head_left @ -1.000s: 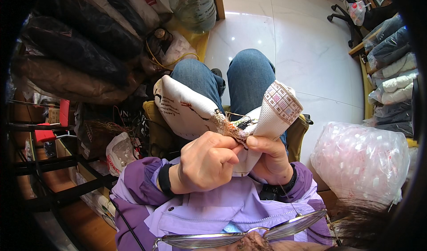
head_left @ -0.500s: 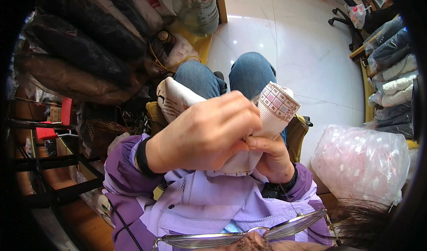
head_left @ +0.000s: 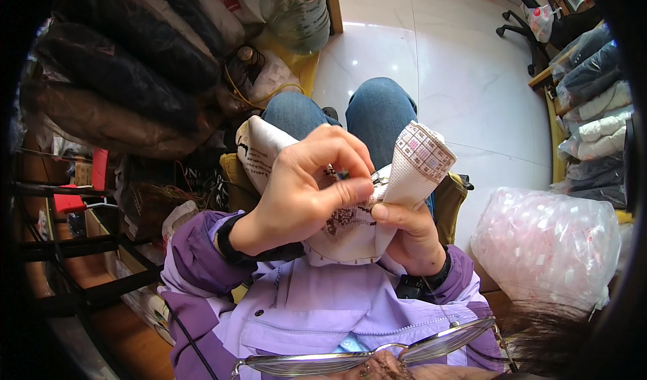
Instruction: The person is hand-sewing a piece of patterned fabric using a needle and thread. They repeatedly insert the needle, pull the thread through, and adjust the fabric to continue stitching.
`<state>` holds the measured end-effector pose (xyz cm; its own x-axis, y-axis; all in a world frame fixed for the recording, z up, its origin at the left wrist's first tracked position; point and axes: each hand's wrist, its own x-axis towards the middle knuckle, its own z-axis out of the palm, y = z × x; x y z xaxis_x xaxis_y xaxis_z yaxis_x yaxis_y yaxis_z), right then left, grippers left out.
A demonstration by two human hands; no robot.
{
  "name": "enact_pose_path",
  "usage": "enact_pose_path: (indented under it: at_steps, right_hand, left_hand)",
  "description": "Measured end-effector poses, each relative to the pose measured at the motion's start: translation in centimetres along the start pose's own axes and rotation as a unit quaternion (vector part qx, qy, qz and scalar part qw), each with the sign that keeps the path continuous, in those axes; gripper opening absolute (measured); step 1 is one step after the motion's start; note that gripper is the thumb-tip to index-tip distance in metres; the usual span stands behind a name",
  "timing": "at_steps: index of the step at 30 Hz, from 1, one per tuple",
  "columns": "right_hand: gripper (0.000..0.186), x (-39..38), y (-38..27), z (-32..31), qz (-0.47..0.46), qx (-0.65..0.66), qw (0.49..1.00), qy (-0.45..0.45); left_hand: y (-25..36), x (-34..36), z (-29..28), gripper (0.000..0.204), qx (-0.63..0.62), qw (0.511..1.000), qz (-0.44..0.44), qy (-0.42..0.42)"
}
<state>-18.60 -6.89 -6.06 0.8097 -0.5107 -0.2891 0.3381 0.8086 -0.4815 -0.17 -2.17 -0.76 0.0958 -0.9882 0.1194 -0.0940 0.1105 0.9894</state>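
Cloth: white, coarse-woven, with dark marks, stitched or printed (cannot tell which), and a chequered chart at the end beyond the right grip. Spreads above the lap, from beyond the left grip to the right. Folded up at the right grip, probably for easy reach to one small patch.

Right hand: grips the cloth, thumb on the near face, fingers mostly hidden behind. Likely steadies the fold and holds the patch firm beside the left grip.

Left hand: just left of the right grip, over the cloth, with thumb and fingertips drawn close. Cannot tell of full closure, nor of anything pinched there: too small. Shows a green speck within the curl. Held near the right thumb, apparently for fine handling.

Knees: in jeans, bent, beyond both grips; seemingly a prop for the cloth.

Bag: clear, bulky, pinkish inside; right of the right grip, well apart, outside the elbow's sweep.

Garments: wrapped, stacked beyond and left of the left grip; wrapped presumably against dust.
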Motion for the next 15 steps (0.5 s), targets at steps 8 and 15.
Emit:
enact_pose_path:
  at_steps: [8, 15]
  right_hand:
    - [0.046, -0.2, 0.2, -0.5, -0.001, 0.037, 0.999, -0.003]
    - [0.050, 0.1, 0.6, -0.5, -0.004, 0.045, 0.999, -0.002]
  left_hand:
    - [-0.5, 1.4, -8.4, 0.009, -0.476, 0.874, -0.062, 0.077]
    - [0.3, 2.2, -12.5, 0.009, -0.190, 0.898, 0.139, 0.371]
